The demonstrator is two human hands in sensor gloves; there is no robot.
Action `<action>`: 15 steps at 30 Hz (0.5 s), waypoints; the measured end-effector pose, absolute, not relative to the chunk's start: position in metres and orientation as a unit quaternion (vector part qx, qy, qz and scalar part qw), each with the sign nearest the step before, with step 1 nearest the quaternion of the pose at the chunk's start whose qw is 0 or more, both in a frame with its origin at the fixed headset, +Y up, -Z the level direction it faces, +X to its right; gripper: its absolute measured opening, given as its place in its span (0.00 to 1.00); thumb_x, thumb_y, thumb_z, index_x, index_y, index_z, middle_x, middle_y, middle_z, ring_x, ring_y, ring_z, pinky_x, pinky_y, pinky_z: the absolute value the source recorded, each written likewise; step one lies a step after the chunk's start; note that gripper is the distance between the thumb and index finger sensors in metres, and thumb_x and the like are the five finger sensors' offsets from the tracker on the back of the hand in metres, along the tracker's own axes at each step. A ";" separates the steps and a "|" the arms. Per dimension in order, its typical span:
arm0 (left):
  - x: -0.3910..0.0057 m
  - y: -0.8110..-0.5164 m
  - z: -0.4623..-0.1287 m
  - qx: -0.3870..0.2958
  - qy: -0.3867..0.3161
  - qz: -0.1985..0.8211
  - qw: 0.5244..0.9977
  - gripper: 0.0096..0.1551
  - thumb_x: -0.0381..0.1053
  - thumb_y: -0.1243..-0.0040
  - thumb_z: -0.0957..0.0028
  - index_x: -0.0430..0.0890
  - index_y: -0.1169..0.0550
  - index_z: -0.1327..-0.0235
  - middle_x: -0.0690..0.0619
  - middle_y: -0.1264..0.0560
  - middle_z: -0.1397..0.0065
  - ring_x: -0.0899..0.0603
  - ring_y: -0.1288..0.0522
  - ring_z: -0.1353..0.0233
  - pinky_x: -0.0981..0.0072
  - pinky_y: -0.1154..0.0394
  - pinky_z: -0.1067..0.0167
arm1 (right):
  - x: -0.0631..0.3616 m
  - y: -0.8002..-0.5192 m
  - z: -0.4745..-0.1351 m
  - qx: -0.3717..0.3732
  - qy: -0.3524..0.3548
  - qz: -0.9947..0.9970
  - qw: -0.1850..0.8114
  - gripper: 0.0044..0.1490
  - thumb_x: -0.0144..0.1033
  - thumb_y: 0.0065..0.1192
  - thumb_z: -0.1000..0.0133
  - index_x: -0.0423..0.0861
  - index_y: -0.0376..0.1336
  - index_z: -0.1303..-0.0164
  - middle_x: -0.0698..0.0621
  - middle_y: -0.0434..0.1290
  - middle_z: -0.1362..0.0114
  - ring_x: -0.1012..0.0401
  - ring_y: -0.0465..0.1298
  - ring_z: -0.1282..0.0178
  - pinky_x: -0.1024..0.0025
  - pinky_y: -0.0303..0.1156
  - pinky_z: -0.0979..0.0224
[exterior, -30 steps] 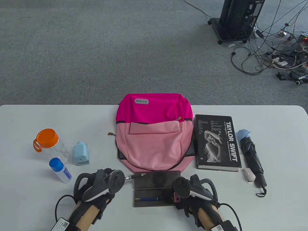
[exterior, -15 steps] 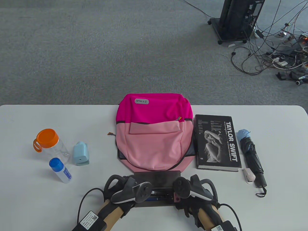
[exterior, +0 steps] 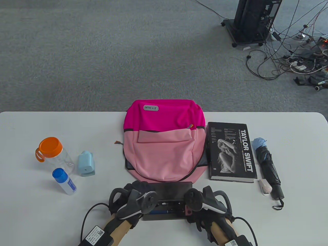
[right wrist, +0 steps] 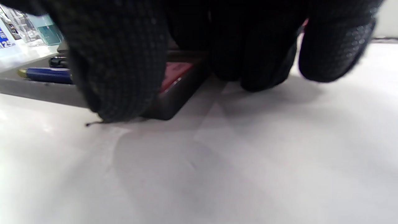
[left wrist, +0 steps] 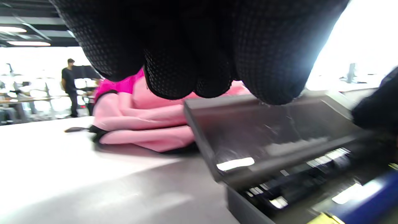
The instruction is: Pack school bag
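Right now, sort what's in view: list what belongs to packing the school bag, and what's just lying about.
For the job: pink backpack; open pencil case with blue pen, left hand and right hand at it; book; folded umbrella; orange-lidded bottle.

Lying about: floor cables; black wheeled stand.

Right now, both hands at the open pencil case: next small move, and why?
Probably fold the lid down with the left hand, whose fingers sit at the lid's top edge. The case lies open, with a blue pen and a dark one in the tray, and the right hand is on its right end. It likely needs shutting before going into the bag.
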State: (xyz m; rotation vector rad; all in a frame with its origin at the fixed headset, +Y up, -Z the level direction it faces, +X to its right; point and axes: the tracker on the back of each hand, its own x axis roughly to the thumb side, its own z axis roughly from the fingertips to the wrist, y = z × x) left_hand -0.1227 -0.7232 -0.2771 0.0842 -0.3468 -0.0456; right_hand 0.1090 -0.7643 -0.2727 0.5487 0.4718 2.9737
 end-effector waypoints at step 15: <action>-0.119 -0.750 -0.300 -0.031 -0.168 -0.064 0.983 0.52 0.59 0.20 0.65 0.48 0.27 0.23 0.45 0.23 0.24 0.36 0.20 0.30 0.41 0.21 0.34 | 0.109 -0.763 -0.272 0.176 0.136 0.974 0.036 0.54 0.45 0.84 0.64 0.43 0.63 0.27 0.32 0.73 0.29 0.40 0.80 0.37 0.34 0.78 0.38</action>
